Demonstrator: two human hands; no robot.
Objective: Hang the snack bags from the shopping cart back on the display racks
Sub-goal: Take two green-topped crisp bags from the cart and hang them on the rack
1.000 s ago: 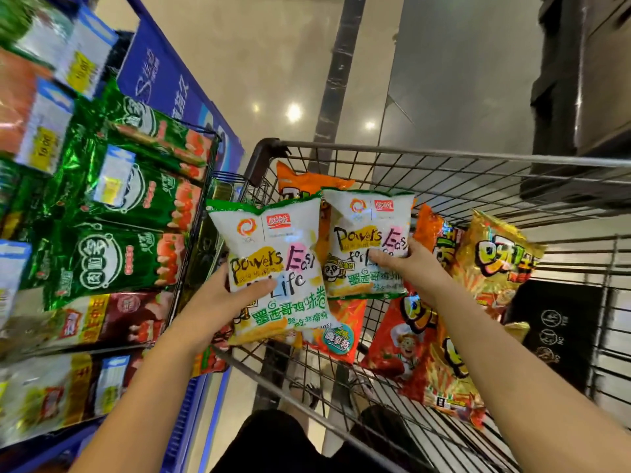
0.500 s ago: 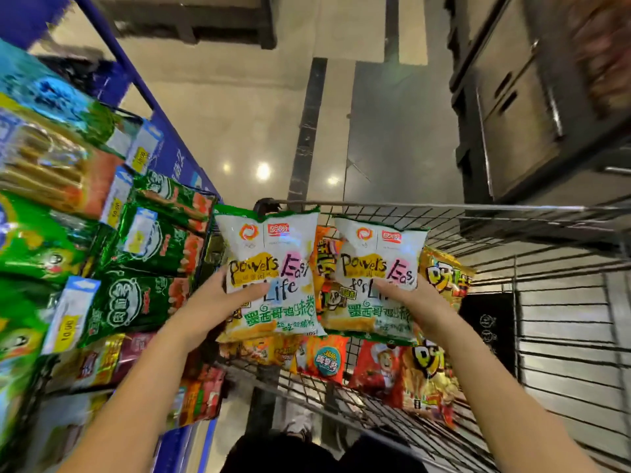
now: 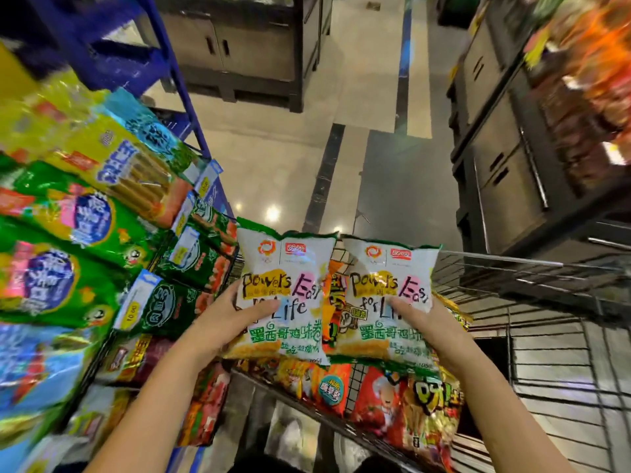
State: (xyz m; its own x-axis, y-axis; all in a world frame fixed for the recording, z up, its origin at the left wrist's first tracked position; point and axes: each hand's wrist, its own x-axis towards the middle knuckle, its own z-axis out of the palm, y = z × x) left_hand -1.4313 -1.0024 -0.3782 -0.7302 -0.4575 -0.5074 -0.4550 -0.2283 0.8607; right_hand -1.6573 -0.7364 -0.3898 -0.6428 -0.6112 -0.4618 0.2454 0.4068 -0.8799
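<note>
Right of the display rack [image 3: 182, 97], the left hand [image 3: 232, 319] grips a white snack bag [image 3: 283, 268] that rises above its curled fingers, just beside a twin bag [image 3: 389, 268] gripped likewise by the right hand [image 3: 423, 324], with the shopping cart [image 3: 512, 263] below both thumbs.

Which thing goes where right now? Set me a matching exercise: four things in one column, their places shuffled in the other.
Things:
1. white crinkly snack bag on the left
2. white crinkly snack bag on the right
3. red foil snack bag with a cartoon chef
4. green foil sausage pack with a price tag

Places:
A. lying in the silver wire shopping cart
B. gripped by the right hand
C. on the blue metal display rack
D. gripped by the left hand

Pairs: 1-D, 2-B, 3-A, 4-C.
</note>
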